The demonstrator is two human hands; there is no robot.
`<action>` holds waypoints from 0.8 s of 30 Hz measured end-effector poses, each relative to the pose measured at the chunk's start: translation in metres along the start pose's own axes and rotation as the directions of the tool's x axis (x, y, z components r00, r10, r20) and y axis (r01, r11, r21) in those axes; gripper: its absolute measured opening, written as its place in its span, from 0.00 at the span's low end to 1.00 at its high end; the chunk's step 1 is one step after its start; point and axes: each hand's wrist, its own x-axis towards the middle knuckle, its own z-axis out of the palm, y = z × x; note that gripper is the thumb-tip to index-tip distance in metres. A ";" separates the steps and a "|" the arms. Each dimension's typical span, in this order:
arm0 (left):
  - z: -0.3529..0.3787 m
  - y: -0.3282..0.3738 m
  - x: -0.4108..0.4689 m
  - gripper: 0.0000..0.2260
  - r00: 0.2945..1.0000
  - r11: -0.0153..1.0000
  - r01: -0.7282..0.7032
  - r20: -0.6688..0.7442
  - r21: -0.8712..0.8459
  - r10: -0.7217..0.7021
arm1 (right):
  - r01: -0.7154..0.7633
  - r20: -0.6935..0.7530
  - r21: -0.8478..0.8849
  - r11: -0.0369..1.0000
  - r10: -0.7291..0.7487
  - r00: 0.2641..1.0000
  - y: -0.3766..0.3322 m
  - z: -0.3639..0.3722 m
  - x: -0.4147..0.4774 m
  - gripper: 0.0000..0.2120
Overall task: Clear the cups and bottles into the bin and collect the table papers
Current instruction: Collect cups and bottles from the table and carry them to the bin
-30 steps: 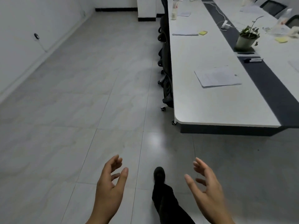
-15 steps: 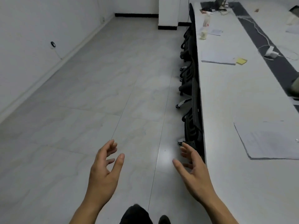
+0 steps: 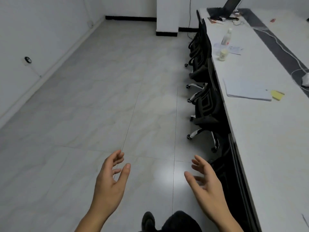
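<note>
Grey floor flanks the long white surface (image 3: 267, 148); left hand (image 3: 110, 183) and right hand (image 3: 207, 183) hover wide, empty; papers (image 3: 245, 89) lie right, cup (image 3: 223, 54) and bottle (image 3: 226, 37) farther; likely the approach; next, reach right for papers.

Head-worn camera looks forward and down along the table (image 3: 267, 131) edge

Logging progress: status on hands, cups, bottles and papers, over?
Left hand, right hand open, empty, above floor. Bottle, cup, paper stack on table, untouched. Chairs line table's near edge.
</note>
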 end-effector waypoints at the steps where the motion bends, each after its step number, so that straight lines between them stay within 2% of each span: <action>1: 0.004 0.008 0.032 0.19 0.999 1.000 -0.016 0.030 0.009 0.015 | -0.003 -0.025 0.014 1.000 0.003 1.000 -0.008 0.004 0.023 0.26; 9: 0.087 0.030 0.282 0.19 0.986 0.996 -0.072 0.155 0.055 0.063 | -0.050 -0.219 0.070 0.996 0.064 0.974 -0.009 0.033 0.246 0.27; 14: 0.143 0.066 0.438 0.19 0.981 0.998 -0.051 0.189 0.048 0.041 | -0.057 -0.220 0.023 0.998 0.060 0.974 -0.026 0.033 0.422 0.28; 20: 0.175 0.121 0.611 0.19 0.990 0.998 -0.055 0.127 -0.004 0.055 | -0.016 -0.141 -0.037 0.999 0.011 0.990 -0.086 0.025 0.617 0.28; 24: 0.215 0.128 0.729 0.19 0.992 0.998 -0.052 0.114 -0.020 0.054 | -0.017 -0.149 -0.081 0.997 0.005 0.989 -0.096 0.031 0.736 0.28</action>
